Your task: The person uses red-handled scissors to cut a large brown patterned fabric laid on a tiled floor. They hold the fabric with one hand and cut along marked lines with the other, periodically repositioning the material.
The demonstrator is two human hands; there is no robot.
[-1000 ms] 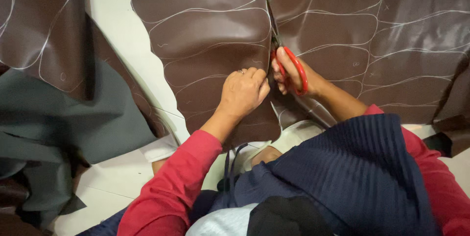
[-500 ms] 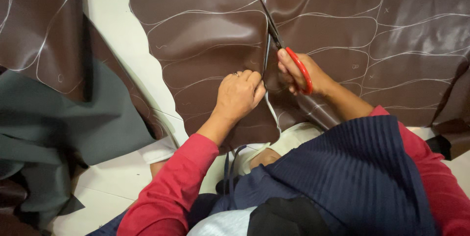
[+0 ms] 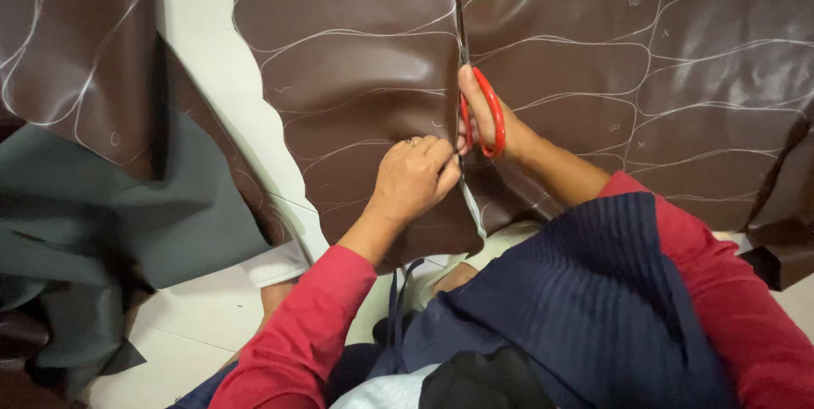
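A large sheet of glossy brown leather-like material (image 3: 356, 78), marked with white chalk outlines, lies spread on a white floor. My right hand (image 3: 496, 125) grips red-handled scissors (image 3: 475, 95) whose blades point away from me along a straight cut through the sheet. My left hand (image 3: 415, 176) pinches the cut edge of the brown sheet just left of the scissors' handles. Both arms wear red sleeves under a dark blue garment.
A second brown piece (image 3: 76, 44) with chalk lines lies at the upper left, its grey underside (image 3: 102, 222) folded over below it. A strip of white floor (image 3: 212, 78) shows between the two pieces. More brown material (image 3: 788, 222) hangs at the right edge.
The scissors have advanced further away from me along the cut, which is now longer. My left hand has stayed on the cut edge beside them.
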